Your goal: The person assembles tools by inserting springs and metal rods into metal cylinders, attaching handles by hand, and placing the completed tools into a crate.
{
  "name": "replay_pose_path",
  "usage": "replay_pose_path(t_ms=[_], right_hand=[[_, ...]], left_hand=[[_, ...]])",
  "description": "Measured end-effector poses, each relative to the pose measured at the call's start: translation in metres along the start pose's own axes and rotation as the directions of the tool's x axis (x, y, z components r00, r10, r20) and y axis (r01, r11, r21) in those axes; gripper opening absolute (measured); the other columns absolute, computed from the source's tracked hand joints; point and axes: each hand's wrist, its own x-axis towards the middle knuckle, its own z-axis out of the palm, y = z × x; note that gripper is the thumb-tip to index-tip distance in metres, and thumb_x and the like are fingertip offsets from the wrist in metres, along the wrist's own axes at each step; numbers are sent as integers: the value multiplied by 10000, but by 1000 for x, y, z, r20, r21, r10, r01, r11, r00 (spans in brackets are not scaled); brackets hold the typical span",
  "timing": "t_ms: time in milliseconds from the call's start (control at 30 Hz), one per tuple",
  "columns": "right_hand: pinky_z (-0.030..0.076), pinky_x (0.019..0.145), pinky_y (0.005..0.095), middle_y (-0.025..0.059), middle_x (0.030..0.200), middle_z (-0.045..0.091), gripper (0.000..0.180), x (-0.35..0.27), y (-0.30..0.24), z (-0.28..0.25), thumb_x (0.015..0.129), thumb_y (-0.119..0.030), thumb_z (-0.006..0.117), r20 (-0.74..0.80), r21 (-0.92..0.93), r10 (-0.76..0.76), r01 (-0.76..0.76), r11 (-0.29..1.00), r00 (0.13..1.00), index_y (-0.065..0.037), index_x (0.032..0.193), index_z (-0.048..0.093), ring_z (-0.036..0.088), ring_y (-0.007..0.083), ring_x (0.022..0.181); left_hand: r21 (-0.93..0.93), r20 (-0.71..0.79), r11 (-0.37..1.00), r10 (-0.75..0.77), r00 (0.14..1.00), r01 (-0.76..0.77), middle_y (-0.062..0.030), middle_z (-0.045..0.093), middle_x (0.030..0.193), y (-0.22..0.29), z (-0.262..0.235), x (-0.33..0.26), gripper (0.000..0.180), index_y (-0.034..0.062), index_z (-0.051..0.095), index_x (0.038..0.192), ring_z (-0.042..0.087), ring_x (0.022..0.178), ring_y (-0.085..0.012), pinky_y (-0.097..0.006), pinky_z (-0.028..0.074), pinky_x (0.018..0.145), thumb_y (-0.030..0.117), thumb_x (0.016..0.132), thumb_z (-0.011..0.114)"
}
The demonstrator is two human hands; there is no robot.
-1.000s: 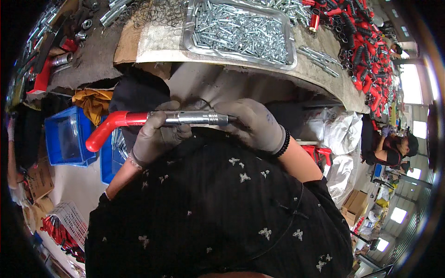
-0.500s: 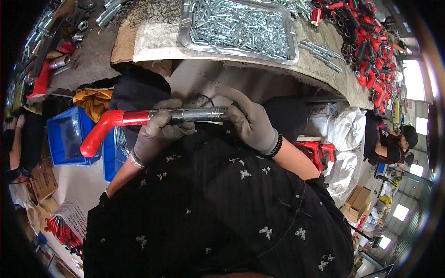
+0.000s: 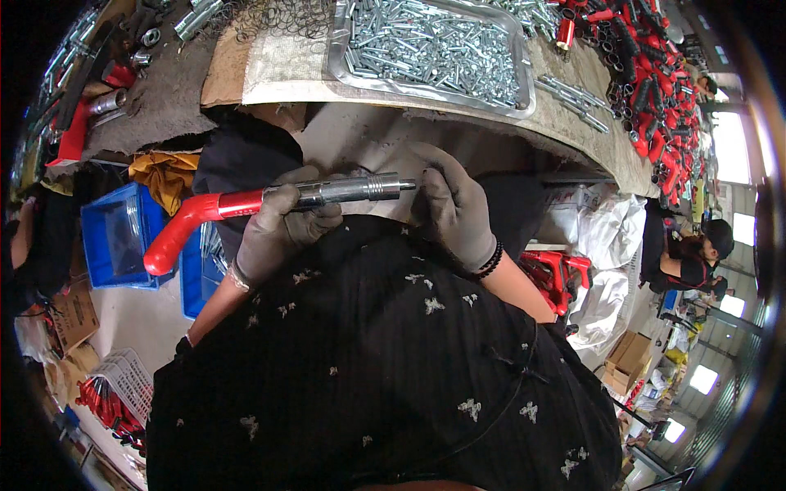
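A nail-gun-like tool with a bent red handle [image 3: 190, 222] and a shiny metal barrel [image 3: 348, 191] lies crosswise in front of my body. My left hand [image 3: 282, 221], in a grey glove, is closed around it where the red part meets the metal. From the barrel's right end sticks a thin metal pin [image 3: 407, 185]. Just right of that pin is my gloved right hand [image 3: 460, 209], its fingers loosely bent and apart. I see nothing in it, though its palm side is partly hidden.
Ahead, a metal tray [image 3: 528, 102] of small pins stands on the cloth-covered bench [image 3: 286, 90]. Metal rods [image 3: 573, 102] and a heap of red parts [image 3: 655, 123] lie to its right. Blue bins [image 3: 123, 237] stand at left; red tools [image 3: 553, 274] and white sacks [image 3: 610, 229] at right.
My right hand has come off the barrel's end and moved slightly right, baring the thin pin. The barrel's right end has tilted up a little in my left hand.
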Motion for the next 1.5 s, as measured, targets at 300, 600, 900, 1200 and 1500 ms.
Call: replay_pose_path(t_ms=[300, 600, 900, 1200, 1500], right_hand=[[481, 943, 353, 196, 1209, 597, 641, 6, 9, 6, 849, -13, 687, -22, -262, -400, 381, 887, 916, -65, 1438, 439, 623, 287, 1062], [481, 880, 405, 202, 1029, 672, 294, 1, 15, 4, 989, -171, 541, 150, -202, -95, 124, 971, 984, -36, 1246, 586, 642, 360, 977], [525, 769, 320, 99, 942, 680, 589, 5, -24, -76, 999, -525, 478, 411, 524, 301, -493, 694, 860, 7, 1235, 566, 651, 173, 849], [522, 716, 292, 73, 941, 674, 371, 19, 72, -60, 895, -172, 689, 64, -86, 365, -359, 929, 929, 31, 1184, 576, 630, 136, 816], [547, 670, 326, 101, 959, 680, 358, 43, 108, -39, 898, -170, 692, 49, -49, 522, -519, 853, 852, 36, 1171, 585, 655, 169, 732]], left_hand=[[-97, 38, 995, -36, 999, 39, -263, 561, 1265, 0, -6, -1, 445, -30, 410, 1359, 660, 1014, -310, -449, 555, 948, 173, 978, 517], [-19, 17, 995, -102, 995, 103, -195, 630, 1172, 2, 3, 3, 366, -23, 503, 1296, 671, 972, -265, -401, 567, 894, 137, 974, 568], [741, 165, -634, -148, 975, -222, -101, 708, 949, 2, 60, 75, 343, 153, 643, 1146, 691, 902, -332, -442, 535, 773, 377, 888, 666], [888, 230, -425, 89, 969, -172, -104, 662, 1233, -23, -50, 146, 392, 158, 656, 1234, 621, 1150, -307, -407, 481, 980, 398, 925, 626], [997, 46, -76, 176, 983, -33, -156, 687, 1182, -13, -49, 145, 460, 69, 651, 1208, 663, 1073, -310, -373, 506, 945, 405, 895, 652]])
